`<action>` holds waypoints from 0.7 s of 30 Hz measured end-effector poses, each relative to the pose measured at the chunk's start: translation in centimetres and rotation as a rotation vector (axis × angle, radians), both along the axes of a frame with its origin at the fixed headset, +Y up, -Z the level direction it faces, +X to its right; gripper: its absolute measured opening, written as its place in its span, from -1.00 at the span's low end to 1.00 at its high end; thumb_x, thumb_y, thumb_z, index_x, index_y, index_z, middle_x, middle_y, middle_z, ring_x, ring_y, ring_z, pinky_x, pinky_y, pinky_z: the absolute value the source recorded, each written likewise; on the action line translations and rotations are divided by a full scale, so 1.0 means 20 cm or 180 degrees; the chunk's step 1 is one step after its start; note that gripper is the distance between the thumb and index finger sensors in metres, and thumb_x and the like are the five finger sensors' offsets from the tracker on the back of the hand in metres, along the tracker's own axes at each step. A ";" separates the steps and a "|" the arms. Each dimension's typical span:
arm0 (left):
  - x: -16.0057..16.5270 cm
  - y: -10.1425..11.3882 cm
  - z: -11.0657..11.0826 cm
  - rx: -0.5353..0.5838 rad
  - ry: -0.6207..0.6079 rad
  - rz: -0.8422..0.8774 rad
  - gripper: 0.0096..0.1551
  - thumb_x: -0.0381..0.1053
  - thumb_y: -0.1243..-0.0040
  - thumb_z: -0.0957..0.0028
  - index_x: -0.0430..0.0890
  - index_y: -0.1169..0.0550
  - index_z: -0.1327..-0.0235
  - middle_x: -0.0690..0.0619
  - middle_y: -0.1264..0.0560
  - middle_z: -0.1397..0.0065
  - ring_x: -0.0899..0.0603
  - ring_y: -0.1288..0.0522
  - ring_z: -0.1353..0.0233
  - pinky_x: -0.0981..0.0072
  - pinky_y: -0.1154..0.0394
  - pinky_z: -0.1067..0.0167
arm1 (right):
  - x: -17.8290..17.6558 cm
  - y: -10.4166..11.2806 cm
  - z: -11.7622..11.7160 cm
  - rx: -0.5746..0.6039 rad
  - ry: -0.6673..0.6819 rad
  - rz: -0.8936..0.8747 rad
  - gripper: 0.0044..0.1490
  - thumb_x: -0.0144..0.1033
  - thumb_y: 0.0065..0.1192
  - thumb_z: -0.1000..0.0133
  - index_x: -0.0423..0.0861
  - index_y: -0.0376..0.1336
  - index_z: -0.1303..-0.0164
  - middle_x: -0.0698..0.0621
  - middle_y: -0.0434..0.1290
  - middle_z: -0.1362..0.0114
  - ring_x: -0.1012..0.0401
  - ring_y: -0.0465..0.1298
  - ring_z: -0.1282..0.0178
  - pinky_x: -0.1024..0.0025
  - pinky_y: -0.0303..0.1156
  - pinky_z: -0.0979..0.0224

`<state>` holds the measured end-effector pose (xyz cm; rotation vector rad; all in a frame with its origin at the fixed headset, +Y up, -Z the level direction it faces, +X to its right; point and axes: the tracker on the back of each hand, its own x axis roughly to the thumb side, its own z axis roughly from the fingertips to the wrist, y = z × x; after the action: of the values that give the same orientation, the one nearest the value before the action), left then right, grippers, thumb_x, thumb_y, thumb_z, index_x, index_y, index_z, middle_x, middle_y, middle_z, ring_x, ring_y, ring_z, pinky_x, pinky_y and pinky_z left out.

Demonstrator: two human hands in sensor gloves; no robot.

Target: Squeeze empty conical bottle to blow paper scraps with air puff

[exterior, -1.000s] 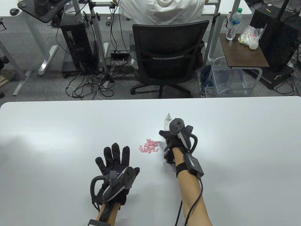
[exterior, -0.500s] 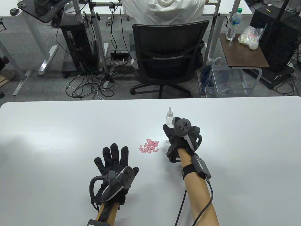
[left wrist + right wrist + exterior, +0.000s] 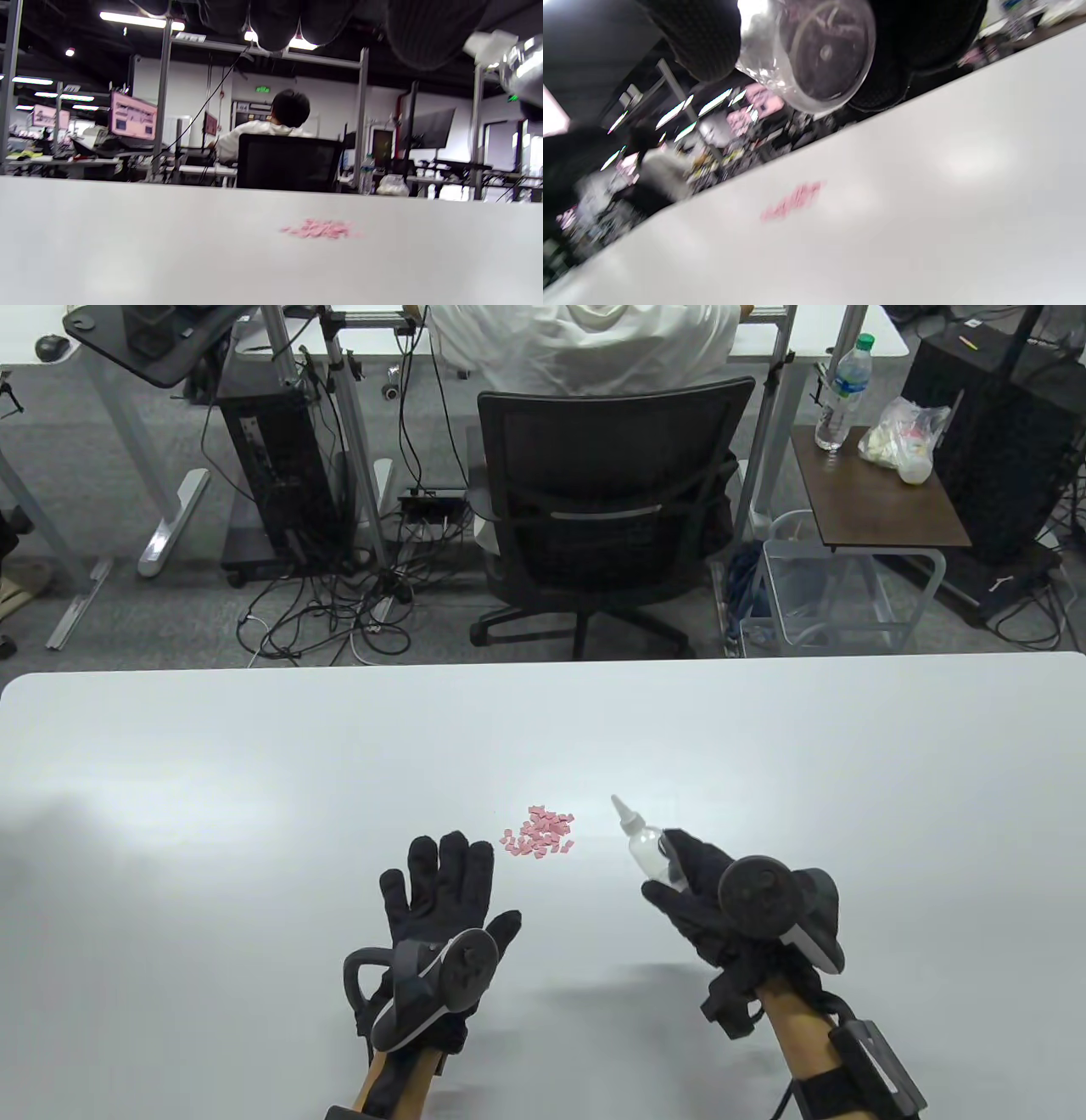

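Two hands over the desk [image 3: 254, 780]: my right hand [image 3: 721, 903] grips the bottle [image 3: 645, 844] — nozzle tilted toward the paper scraps [image 3: 540, 831] mid-desk; my left hand [image 3: 445, 891] lies flat, fingers spread. Left wrist view: scraps ahead. Right wrist view — blurred, bottle base between fingers [image 3: 700, 38].

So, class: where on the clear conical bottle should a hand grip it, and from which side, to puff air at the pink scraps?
Grip the bottle around its wide, soft lower body, coming from behind its base, as the right hand does. That leaves the narrow white nozzle free, pointing up-left toward the paper scraps. The tapered neck gives fingers little to squeeze.
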<state>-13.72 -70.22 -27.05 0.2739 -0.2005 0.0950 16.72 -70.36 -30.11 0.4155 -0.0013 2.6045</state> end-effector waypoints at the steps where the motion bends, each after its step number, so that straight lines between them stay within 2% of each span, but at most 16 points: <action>1: 0.01 0.01 0.01 0.0083 -0.0050 0.0016 -0.05 0.33 -0.16 -0.19 0.05 -0.12 -0.77 -0.09 -0.09 -0.85 -0.32 -0.02 -0.81 -0.34 0.02 -0.61 | -0.02 -0.03 0.03 -0.0039 0.0135 0.0140 -0.11 0.00 0.31 -0.21 -0.22 0.23 -0.67 -0.25 0.50 -0.41 -0.15 0.60 -0.26 -0.19 0.47 -0.36; 5: 0.08 0.02 0.05 0.0443 -0.0461 -0.0077 -0.17 0.23 -0.23 -0.18 0.16 -0.20 -0.71 0.06 -0.22 -0.81 -0.22 -0.28 -0.77 -0.28 -0.07 -0.61 | -0.11 -0.09 0.09 -0.0018 0.0591 0.0761 -0.12 -0.01 0.31 -0.19 -0.18 0.23 -0.67 -0.22 0.49 -0.44 -0.14 0.59 -0.28 -0.19 0.47 -0.39; 8: 0.14 0.02 0.09 0.0611 -0.0681 -0.0294 -0.30 0.16 -0.32 -0.15 0.20 -0.37 -0.59 0.13 -0.40 -0.70 -0.13 -0.44 -0.68 -0.22 -0.14 -0.61 | -0.14 -0.10 0.10 -0.0091 0.0962 0.0586 -0.12 -0.02 0.30 -0.18 -0.17 0.23 -0.68 -0.20 0.49 -0.46 -0.14 0.58 -0.30 -0.19 0.47 -0.40; 10: 0.16 0.01 0.10 0.0602 -0.0856 -0.0378 -0.48 0.08 -0.32 -0.16 0.21 -0.53 -0.42 0.16 -0.57 -0.54 -0.05 -0.59 -0.54 -0.17 -0.20 -0.59 | -0.14 -0.12 0.11 -0.0195 0.0988 0.0449 -0.12 -0.04 0.30 -0.18 -0.21 0.24 -0.67 -0.22 0.50 -0.44 -0.14 0.59 -0.29 -0.19 0.46 -0.39; 13: 0.19 0.00 0.10 0.0344 -0.1109 -0.0474 -0.43 0.10 -0.41 -0.08 0.18 -0.54 -0.40 0.15 -0.60 -0.49 -0.03 -0.62 -0.49 -0.16 -0.22 -0.59 | -0.09 -0.15 0.10 -0.0373 0.1049 0.0245 -0.12 -0.04 0.30 -0.18 -0.21 0.24 -0.67 -0.22 0.49 -0.45 -0.14 0.58 -0.29 -0.20 0.46 -0.39; 16: 0.21 -0.01 0.12 0.0543 -0.1203 -0.0468 -0.46 0.07 -0.46 -0.02 0.16 -0.60 -0.31 0.14 -0.69 -0.34 -0.01 -0.71 -0.34 -0.11 -0.28 -0.56 | -0.06 -0.17 0.09 -0.0568 0.1194 0.0154 -0.12 -0.04 0.31 -0.18 -0.20 0.24 -0.67 -0.22 0.49 -0.45 -0.14 0.58 -0.30 -0.19 0.46 -0.40; 19: 0.25 -0.01 0.15 0.0760 -0.1340 -0.0617 -0.44 0.09 -0.47 0.01 0.14 -0.60 -0.31 0.12 -0.68 -0.35 -0.02 -0.70 -0.34 -0.10 -0.29 -0.56 | -0.06 -0.17 0.09 -0.0618 0.1244 0.0071 -0.12 -0.04 0.31 -0.18 -0.20 0.24 -0.67 -0.22 0.49 -0.45 -0.14 0.58 -0.30 -0.19 0.46 -0.40; 21: 0.28 -0.02 0.18 0.0893 -0.1430 -0.0681 -0.46 0.07 -0.49 0.03 0.11 -0.63 -0.26 0.09 -0.70 -0.30 -0.04 -0.72 -0.28 -0.08 -0.31 -0.54 | -0.06 -0.18 0.09 -0.0644 0.1295 0.0111 -0.12 -0.05 0.31 -0.18 -0.20 0.23 -0.67 -0.22 0.49 -0.46 -0.15 0.58 -0.31 -0.20 0.45 -0.41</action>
<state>-8.04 -70.53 -23.55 0.5073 -0.6908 -0.0871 15.44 -73.88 -28.28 0.8652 0.4057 2.4749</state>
